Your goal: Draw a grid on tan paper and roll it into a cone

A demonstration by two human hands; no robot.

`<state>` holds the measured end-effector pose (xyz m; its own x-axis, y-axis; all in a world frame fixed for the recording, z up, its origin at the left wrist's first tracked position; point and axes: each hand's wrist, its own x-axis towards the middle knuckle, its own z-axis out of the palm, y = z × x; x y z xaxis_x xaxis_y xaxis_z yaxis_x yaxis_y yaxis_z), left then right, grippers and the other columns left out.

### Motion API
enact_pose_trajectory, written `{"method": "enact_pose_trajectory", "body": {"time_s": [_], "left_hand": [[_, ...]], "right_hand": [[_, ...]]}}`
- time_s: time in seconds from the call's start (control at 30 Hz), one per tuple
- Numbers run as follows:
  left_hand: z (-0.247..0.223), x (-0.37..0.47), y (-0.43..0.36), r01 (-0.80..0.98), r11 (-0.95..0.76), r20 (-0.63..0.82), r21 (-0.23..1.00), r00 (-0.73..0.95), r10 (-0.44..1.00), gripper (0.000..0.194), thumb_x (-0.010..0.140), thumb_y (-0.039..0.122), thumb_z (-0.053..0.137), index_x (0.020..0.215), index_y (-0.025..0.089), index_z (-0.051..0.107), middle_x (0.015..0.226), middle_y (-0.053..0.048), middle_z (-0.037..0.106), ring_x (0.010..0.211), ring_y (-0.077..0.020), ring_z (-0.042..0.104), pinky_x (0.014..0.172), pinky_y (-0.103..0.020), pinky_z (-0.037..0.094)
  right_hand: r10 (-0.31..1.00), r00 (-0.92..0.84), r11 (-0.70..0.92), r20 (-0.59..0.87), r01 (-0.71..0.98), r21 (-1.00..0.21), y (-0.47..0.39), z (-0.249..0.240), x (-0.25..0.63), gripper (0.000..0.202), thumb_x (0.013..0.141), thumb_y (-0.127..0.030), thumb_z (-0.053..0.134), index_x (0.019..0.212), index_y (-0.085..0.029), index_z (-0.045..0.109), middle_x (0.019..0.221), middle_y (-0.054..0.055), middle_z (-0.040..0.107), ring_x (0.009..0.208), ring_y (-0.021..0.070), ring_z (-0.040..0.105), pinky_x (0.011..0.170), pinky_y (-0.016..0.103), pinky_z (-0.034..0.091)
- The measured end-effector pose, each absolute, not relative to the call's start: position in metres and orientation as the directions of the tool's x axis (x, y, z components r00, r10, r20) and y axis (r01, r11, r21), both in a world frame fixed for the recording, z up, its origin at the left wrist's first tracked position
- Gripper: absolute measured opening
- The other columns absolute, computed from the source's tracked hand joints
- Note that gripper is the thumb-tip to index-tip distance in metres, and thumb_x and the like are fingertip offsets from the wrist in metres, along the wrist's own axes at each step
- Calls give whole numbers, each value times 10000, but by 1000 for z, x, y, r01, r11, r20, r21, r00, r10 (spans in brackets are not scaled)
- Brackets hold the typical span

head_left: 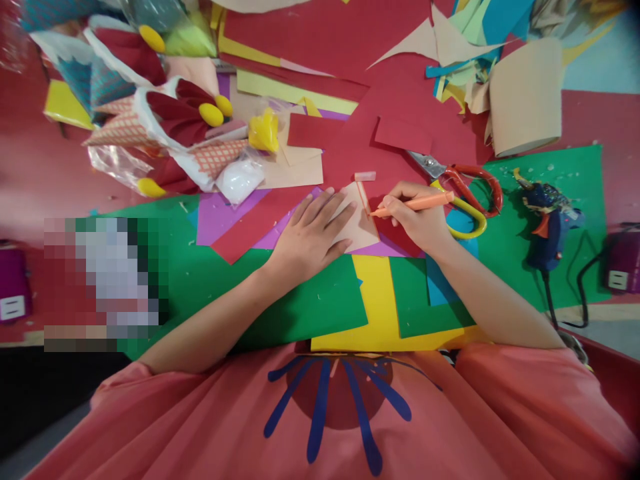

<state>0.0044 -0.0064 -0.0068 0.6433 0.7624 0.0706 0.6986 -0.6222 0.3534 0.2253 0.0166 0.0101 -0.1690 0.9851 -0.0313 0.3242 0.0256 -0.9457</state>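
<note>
A pale beige piece of paper [363,230] lies over purple and red sheets in front of me. My left hand [315,233] rests flat on its left part, fingers spread. An orange marker [420,203] is held in my right hand [413,217], its tip touching the paper near the right edge. An orange line runs along that edge. The marker's cap [365,177] lies just above the paper. Scissors with red and yellow handles [467,219] lie right beside and partly behind my right hand, blades toward the upper left.
Decorated cones [175,120] with yellow pieces lie at the upper left. Red sheets [320,40] and paper scraps cover the back. A beige paper roll [527,97] is at the upper right. A blue glue gun [550,240] with its cord lies on the green sheet [590,193].
</note>
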Motion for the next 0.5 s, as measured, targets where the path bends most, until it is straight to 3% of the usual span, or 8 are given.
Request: {"method": "enact_pose_trajectory", "body": {"time_s": [0.33,0.5], "left_hand": [[-10,3,-6,694,-642,96,325,651,753,527,988,446,371,1427,162,435,1500,-149,428,1426,-301,352,1175,-497,273],[-10,3,-6,696,-645,99,315,652,752,531,988,451,366,1430,164,432,1498,-144,433,1425,-300,353,1174,-494,276]], "right_hand": [[976,-209,-2,-69,305,-952,18,13,223,215,752,-241,561,546,-181,542,477,-46,493,478,71,443,491,234,339],[971,-221,-28,-91,275,-961,18,14,223,205,718,-213,538,518,-186,506,505,-23,552,486,81,479,484,232,347]]}}
